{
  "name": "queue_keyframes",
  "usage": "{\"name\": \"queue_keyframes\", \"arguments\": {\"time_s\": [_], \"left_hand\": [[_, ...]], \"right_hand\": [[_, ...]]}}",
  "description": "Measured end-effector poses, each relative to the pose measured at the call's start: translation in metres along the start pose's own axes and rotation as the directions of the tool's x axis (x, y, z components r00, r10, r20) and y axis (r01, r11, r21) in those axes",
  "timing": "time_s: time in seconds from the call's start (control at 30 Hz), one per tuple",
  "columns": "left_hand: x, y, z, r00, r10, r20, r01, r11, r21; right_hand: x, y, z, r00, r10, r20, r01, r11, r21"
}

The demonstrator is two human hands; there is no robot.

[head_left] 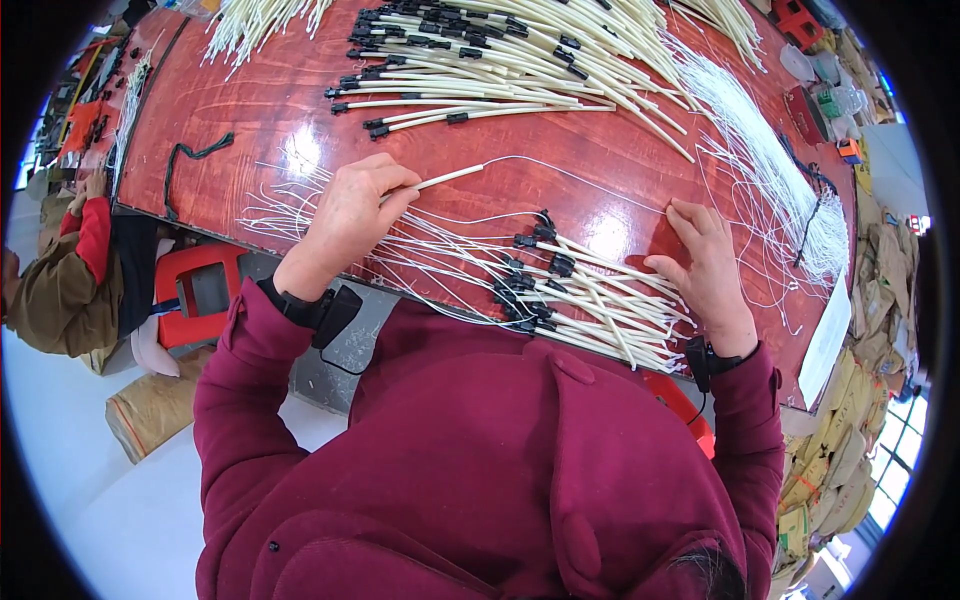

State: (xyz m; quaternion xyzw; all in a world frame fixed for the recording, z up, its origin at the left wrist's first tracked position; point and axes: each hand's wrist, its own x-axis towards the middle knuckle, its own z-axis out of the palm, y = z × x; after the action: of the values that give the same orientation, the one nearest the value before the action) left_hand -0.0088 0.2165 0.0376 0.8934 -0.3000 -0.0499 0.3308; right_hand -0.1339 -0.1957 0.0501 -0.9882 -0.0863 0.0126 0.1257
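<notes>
Between the thumb and fingers of my left hand [352, 212] is a short cream tube [452, 178], held just above the red table. A thin white cord [570, 172] runs from the tube's right end in an arc to my right hand [705, 250], whose thumb and forefinger stand apart. The cord ends by its fingertips; whether they pinch it is too small to tell. Below, near the table's front edge, lies a bundle of cream tubes [610, 310] with black clips [515, 285]. White cords trail from the clips leftward under my left hand.
A large pile of cream tubes with black clips [480, 50] covers the far side of the red table [240, 110]. A thick hank of white cord [770, 150] lies at the right, beside a white paper [825, 340]. A red stool [200, 290] and another person [70, 270] are at the left.
</notes>
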Motion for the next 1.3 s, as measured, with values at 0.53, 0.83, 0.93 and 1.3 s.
{"name": "queue_keyframes", "arguments": {"time_s": [0.53,0.83,0.93,1.3], "left_hand": [[0.027,-0.006,0.010,0.999,0.028,-0.021,-0.024,0.983,0.179],[0.039,-0.008,0.015,0.996,0.078,0.036,-0.085,0.931,0.356],[0.041,-0.011,0.017,0.992,0.112,0.065,-0.130,0.896,0.424],[0.073,0.017,0.041,0.887,0.404,0.221,-0.461,0.770,0.441]], "right_hand": [[0.003,0.005,-0.004,0.999,-0.045,0.012,0.045,0.998,-0.035],[0.002,0.009,-0.005,0.999,-0.052,0.016,0.052,0.999,-0.005],[0.002,0.010,-0.004,0.998,-0.056,0.013,0.056,0.998,0.004],[-0.011,0.021,0.010,0.992,-0.110,0.056,0.111,0.994,-0.020]]}}
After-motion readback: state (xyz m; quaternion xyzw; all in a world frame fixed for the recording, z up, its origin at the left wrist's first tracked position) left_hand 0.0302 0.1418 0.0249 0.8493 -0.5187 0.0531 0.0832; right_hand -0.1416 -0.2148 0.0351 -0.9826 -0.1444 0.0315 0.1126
